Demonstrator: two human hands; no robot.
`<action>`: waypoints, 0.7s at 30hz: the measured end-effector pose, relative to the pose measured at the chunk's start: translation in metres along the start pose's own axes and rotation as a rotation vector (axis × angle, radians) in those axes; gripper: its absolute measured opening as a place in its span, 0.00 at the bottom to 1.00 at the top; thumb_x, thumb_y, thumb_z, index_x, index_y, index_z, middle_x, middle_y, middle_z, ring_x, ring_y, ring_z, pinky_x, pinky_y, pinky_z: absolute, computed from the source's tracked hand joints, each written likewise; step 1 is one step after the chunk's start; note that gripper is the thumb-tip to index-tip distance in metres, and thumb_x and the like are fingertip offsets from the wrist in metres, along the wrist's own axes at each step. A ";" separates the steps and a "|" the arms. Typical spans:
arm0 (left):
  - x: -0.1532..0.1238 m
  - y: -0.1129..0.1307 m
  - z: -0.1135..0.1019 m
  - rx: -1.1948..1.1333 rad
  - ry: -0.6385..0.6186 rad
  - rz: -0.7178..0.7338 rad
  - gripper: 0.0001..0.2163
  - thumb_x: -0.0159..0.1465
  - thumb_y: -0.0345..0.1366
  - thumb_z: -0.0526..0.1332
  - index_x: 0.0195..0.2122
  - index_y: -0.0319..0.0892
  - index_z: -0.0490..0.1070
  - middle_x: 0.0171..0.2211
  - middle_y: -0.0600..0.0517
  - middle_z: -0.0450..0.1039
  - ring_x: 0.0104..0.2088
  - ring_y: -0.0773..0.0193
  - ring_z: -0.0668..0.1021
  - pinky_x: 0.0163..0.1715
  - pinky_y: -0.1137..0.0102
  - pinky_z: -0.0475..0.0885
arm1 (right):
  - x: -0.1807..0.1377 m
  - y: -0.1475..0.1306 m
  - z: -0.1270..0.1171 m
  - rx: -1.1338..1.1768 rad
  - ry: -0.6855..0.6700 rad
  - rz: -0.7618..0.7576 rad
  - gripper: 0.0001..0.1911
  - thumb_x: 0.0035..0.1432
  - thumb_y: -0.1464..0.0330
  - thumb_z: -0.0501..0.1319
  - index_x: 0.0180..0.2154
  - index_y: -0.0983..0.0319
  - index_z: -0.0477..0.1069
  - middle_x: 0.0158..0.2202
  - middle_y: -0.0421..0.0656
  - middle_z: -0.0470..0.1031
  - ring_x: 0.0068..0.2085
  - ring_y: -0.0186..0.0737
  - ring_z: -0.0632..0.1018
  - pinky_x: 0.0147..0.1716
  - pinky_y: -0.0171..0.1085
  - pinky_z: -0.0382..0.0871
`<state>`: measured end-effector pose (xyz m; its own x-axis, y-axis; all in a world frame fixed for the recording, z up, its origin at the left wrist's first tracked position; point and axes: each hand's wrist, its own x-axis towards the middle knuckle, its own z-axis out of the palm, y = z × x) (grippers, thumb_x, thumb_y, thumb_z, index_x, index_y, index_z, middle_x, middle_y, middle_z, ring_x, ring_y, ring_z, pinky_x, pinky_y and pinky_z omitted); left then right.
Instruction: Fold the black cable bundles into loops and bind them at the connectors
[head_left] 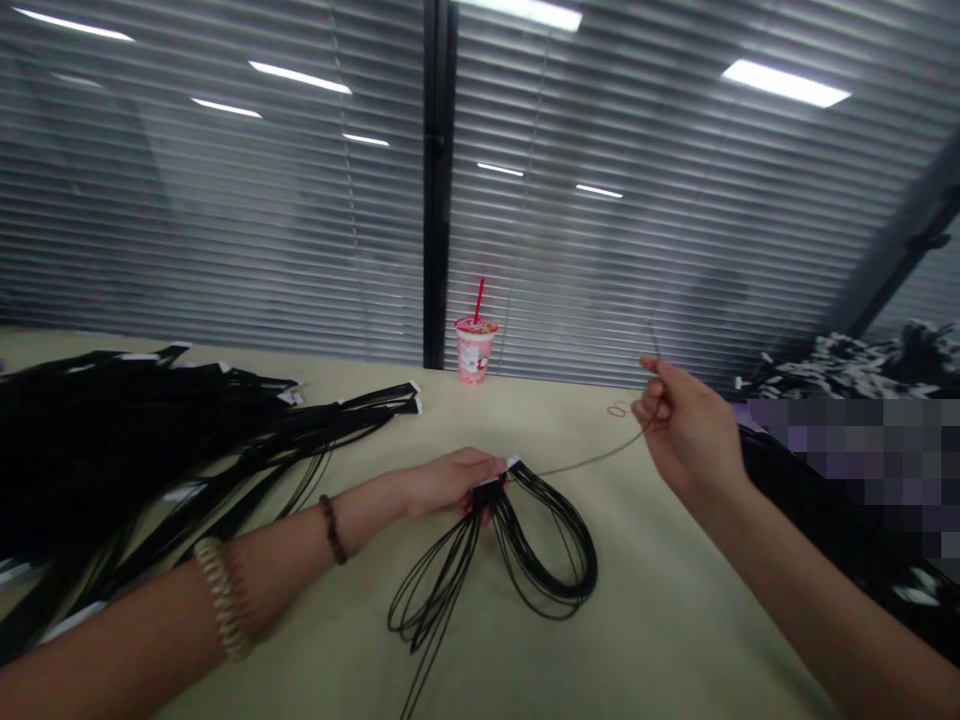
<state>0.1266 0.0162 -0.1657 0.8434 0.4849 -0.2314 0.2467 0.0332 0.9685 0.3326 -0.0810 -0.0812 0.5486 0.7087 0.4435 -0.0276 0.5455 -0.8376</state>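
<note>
A bundle of thin black cables (577, 560) with white connectors (513, 463) is gripped by my left hand (450, 482) above the table's middle. Its loops hang down on both sides of the fingers. My right hand (694, 425) is raised to the right with its fingers pinched on a thin dark wire (592, 460). That wire runs from the bundle up to the right fingers, and its loose end sticks up above them.
A large heap of black cables (135, 430) covers the table's left side. At the back stands a pink cup (474, 355) with a red straw. A small red loop (617, 409) lies near my right hand. More cables (862, 370) are piled at the right, before window blinds (637, 230).
</note>
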 end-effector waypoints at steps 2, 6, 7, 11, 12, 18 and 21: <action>0.000 -0.001 -0.001 -0.030 -0.003 0.009 0.21 0.53 0.53 0.53 0.30 0.36 0.63 0.20 0.56 0.64 0.17 0.75 0.68 0.17 0.78 0.56 | -0.017 0.021 0.007 -0.085 -0.091 0.044 0.10 0.45 0.66 0.61 0.30 0.66 0.69 0.17 0.34 0.61 0.18 0.22 0.60 0.16 0.25 0.52; 0.001 -0.001 -0.001 -0.117 0.035 0.036 0.20 0.52 0.52 0.55 0.29 0.36 0.63 0.20 0.58 0.62 0.16 0.78 0.64 0.17 0.78 0.56 | -0.060 0.059 0.017 -0.490 -0.418 0.100 0.10 0.49 0.66 0.56 0.22 0.66 0.66 0.14 0.37 0.63 0.16 0.26 0.61 0.16 0.27 0.52; 0.001 -0.001 -0.001 -0.131 0.046 0.038 0.20 0.51 0.52 0.55 0.29 0.36 0.63 0.19 0.58 0.62 0.16 0.78 0.63 0.17 0.78 0.55 | -0.069 0.065 0.017 -0.604 -0.469 0.037 0.10 0.50 0.67 0.54 0.21 0.66 0.64 0.15 0.37 0.62 0.17 0.26 0.61 0.17 0.26 0.52; 0.001 -0.001 -0.002 -0.122 0.061 0.045 0.21 0.51 0.52 0.56 0.29 0.35 0.64 0.19 0.57 0.62 0.16 0.79 0.62 0.16 0.79 0.54 | -0.085 0.077 0.012 -0.880 -0.635 -0.204 0.10 0.49 0.72 0.50 0.19 0.65 0.61 0.15 0.36 0.59 0.18 0.25 0.60 0.19 0.26 0.50; 0.001 -0.002 -0.002 -0.117 0.058 0.048 0.21 0.51 0.52 0.56 0.29 0.35 0.64 0.19 0.57 0.63 0.17 0.79 0.62 0.17 0.78 0.54 | -0.085 0.078 0.011 -0.920 -0.662 -0.222 0.10 0.49 0.72 0.50 0.19 0.65 0.61 0.15 0.36 0.59 0.18 0.26 0.60 0.20 0.26 0.50; 0.002 -0.004 -0.004 -0.091 0.010 0.062 0.20 0.52 0.52 0.54 0.29 0.35 0.63 0.18 0.58 0.61 0.16 0.78 0.63 0.17 0.78 0.55 | -0.083 0.082 0.012 -1.085 -0.711 -0.251 0.10 0.49 0.71 0.50 0.18 0.65 0.61 0.15 0.37 0.60 0.18 0.26 0.61 0.20 0.27 0.48; 0.003 -0.005 -0.005 -0.045 0.008 0.062 0.21 0.53 0.53 0.53 0.29 0.35 0.63 0.18 0.58 0.61 0.16 0.77 0.64 0.16 0.78 0.53 | -0.082 0.084 0.012 -1.103 -0.711 -0.249 0.10 0.50 0.71 0.50 0.19 0.65 0.62 0.15 0.37 0.61 0.18 0.26 0.61 0.20 0.27 0.48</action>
<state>0.1252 0.0219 -0.1708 0.8528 0.4938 -0.1700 0.1718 0.0421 0.9842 0.2748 -0.0881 -0.1838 -0.1205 0.9051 0.4077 0.8794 0.2879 -0.3793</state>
